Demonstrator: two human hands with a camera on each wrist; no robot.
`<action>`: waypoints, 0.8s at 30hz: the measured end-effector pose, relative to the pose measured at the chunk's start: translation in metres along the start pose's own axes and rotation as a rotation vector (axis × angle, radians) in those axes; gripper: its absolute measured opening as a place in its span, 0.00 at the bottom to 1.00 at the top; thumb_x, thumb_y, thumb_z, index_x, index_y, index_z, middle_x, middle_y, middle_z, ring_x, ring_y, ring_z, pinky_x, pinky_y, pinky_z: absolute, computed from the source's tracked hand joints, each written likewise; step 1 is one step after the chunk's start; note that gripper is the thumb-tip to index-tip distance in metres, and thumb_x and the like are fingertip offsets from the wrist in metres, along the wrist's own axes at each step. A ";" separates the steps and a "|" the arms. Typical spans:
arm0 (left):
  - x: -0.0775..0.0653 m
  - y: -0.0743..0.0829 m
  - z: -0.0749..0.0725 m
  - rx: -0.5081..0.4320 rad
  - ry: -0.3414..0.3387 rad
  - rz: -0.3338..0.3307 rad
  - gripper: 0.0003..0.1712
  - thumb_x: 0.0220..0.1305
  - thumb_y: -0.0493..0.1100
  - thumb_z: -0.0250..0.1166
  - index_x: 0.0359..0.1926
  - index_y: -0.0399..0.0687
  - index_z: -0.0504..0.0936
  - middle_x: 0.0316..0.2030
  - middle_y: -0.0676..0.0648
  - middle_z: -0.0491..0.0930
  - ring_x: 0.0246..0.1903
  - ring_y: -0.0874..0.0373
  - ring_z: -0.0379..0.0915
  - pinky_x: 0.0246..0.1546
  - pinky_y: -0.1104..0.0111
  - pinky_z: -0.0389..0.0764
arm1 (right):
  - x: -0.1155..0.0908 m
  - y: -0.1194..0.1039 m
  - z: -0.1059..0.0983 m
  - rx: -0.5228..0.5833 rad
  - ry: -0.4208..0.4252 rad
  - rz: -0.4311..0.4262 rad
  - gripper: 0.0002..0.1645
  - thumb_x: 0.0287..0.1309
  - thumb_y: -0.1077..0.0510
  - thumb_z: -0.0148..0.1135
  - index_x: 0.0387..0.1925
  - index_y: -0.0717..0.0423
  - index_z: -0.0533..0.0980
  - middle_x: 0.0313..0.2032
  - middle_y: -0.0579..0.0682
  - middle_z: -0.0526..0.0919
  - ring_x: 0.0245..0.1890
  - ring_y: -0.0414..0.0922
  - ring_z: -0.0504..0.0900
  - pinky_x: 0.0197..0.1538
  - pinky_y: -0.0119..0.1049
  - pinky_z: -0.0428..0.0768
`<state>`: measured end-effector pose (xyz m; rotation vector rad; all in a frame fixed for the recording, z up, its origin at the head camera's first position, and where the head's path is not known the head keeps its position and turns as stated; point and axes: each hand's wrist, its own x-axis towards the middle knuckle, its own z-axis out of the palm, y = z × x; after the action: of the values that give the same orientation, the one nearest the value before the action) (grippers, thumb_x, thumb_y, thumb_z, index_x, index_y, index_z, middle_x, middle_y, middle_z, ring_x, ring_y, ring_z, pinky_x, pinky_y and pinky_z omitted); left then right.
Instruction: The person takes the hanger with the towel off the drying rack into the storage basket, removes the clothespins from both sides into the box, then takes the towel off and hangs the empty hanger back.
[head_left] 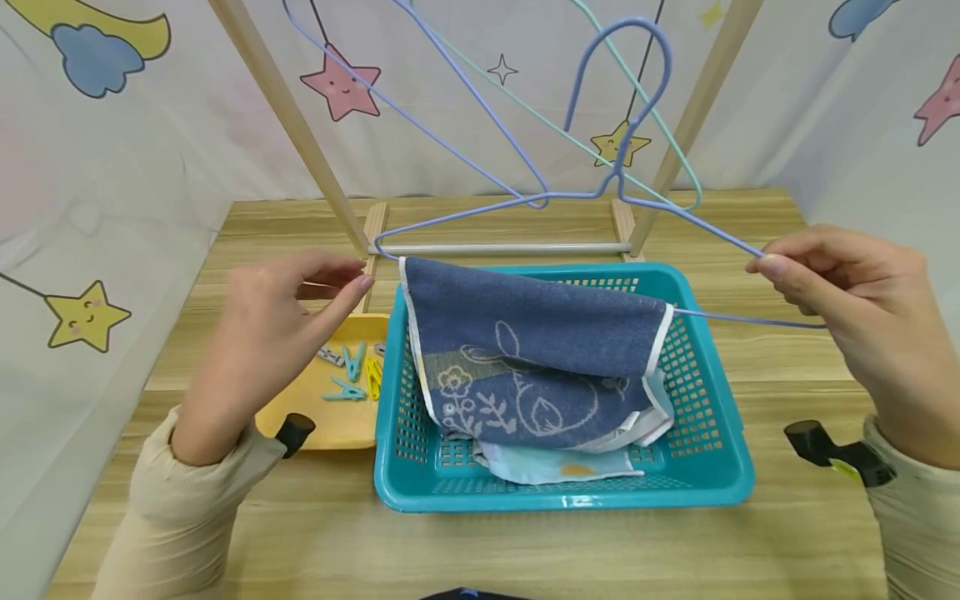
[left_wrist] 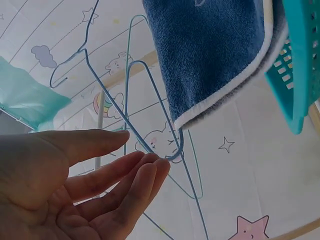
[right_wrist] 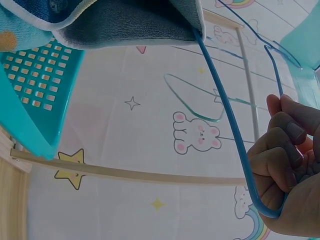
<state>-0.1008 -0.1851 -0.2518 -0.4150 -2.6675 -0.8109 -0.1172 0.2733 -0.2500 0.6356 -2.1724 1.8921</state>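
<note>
My right hand (head_left: 862,292) pinches the right shoulder of a lavender-blue wire hanger (head_left: 465,213) between thumb and fingers. Draped over the hanger's lower bar is a dark blue towel (head_left: 525,321) with white edging and a pale rabbit-and-flower pattern. The towel hangs above a teal basket (head_left: 562,502), bunched toward the left end of the bar. My left hand (head_left: 281,317) is beside that end, thumb and fingers apart with nothing between them. In the left wrist view its fingertips (left_wrist: 160,165) are right by the hanger's curved corner (left_wrist: 172,156).
Inside the basket lies a light blue cloth (head_left: 555,464). A yellow tray (head_left: 307,417) with several clothespins (head_left: 354,361) stands to its left. Behind, a wooden rack (head_left: 300,117) rises from the table (head_left: 600,550), with more hangers (head_left: 480,96) hanging in front of the patterned curtain.
</note>
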 end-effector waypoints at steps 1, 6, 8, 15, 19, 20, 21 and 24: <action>0.001 0.002 0.001 -0.006 -0.003 0.015 0.10 0.67 0.42 0.68 0.46 0.44 0.88 0.40 0.45 0.89 0.39 0.52 0.87 0.41 0.55 0.88 | 0.000 0.000 0.000 -0.002 0.002 0.001 0.08 0.64 0.77 0.55 0.40 0.76 0.79 0.23 0.45 0.76 0.19 0.39 0.57 0.21 0.33 0.49; 0.008 0.015 0.007 -0.039 -0.019 0.096 0.10 0.65 0.38 0.69 0.46 0.43 0.88 0.40 0.45 0.89 0.40 0.52 0.87 0.43 0.55 0.88 | 0.000 -0.001 0.000 -0.020 0.002 -0.005 0.08 0.65 0.77 0.54 0.40 0.76 0.79 0.23 0.44 0.78 0.19 0.39 0.57 0.21 0.33 0.49; 0.012 0.019 0.010 -0.042 -0.025 0.145 0.10 0.64 0.37 0.70 0.46 0.42 0.88 0.40 0.45 0.89 0.40 0.52 0.87 0.43 0.55 0.88 | 0.000 -0.001 0.000 -0.030 0.001 -0.008 0.08 0.65 0.77 0.54 0.40 0.76 0.79 0.24 0.44 0.79 0.19 0.39 0.57 0.21 0.33 0.49; 0.022 0.036 0.022 -0.050 -0.070 0.291 0.11 0.61 0.38 0.73 0.45 0.43 0.88 0.43 0.47 0.88 0.42 0.52 0.84 0.43 0.60 0.84 | 0.000 -0.003 0.000 -0.043 0.003 -0.010 0.08 0.65 0.77 0.54 0.39 0.76 0.79 0.23 0.44 0.77 0.19 0.39 0.57 0.21 0.33 0.49; 0.026 0.047 0.028 -0.058 -0.098 0.346 0.13 0.62 0.39 0.73 0.47 0.42 0.87 0.46 0.45 0.86 0.48 0.51 0.82 0.50 0.58 0.84 | 0.000 -0.003 0.000 0.005 0.000 -0.015 0.08 0.64 0.77 0.54 0.39 0.77 0.79 0.22 0.44 0.75 0.19 0.39 0.56 0.21 0.33 0.48; 0.027 0.049 0.030 -0.053 -0.102 0.363 0.14 0.62 0.39 0.72 0.48 0.42 0.87 0.47 0.45 0.86 0.50 0.50 0.82 0.52 0.58 0.83 | 0.000 -0.003 0.000 0.012 0.000 -0.015 0.07 0.64 0.77 0.54 0.39 0.77 0.79 0.22 0.45 0.76 0.19 0.39 0.56 0.21 0.32 0.48; 0.028 0.052 0.033 -0.051 -0.105 0.385 0.14 0.62 0.39 0.72 0.49 0.42 0.87 0.48 0.44 0.85 0.51 0.49 0.81 0.53 0.58 0.83 | -0.001 -0.004 0.001 0.005 0.006 -0.013 0.07 0.64 0.77 0.54 0.39 0.77 0.79 0.22 0.45 0.76 0.19 0.39 0.56 0.21 0.32 0.48; 0.031 0.059 0.040 -0.047 -0.115 0.439 0.16 0.62 0.39 0.72 0.50 0.40 0.86 0.49 0.42 0.84 0.54 0.47 0.79 0.58 0.57 0.81 | -0.001 -0.005 0.002 -0.010 0.021 -0.006 0.07 0.64 0.77 0.55 0.39 0.78 0.78 0.23 0.46 0.77 0.19 0.39 0.56 0.22 0.32 0.49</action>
<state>-0.1166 -0.1097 -0.2430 -1.0417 -2.5139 -0.7281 -0.1143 0.2714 -0.2464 0.6175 -2.1636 1.8751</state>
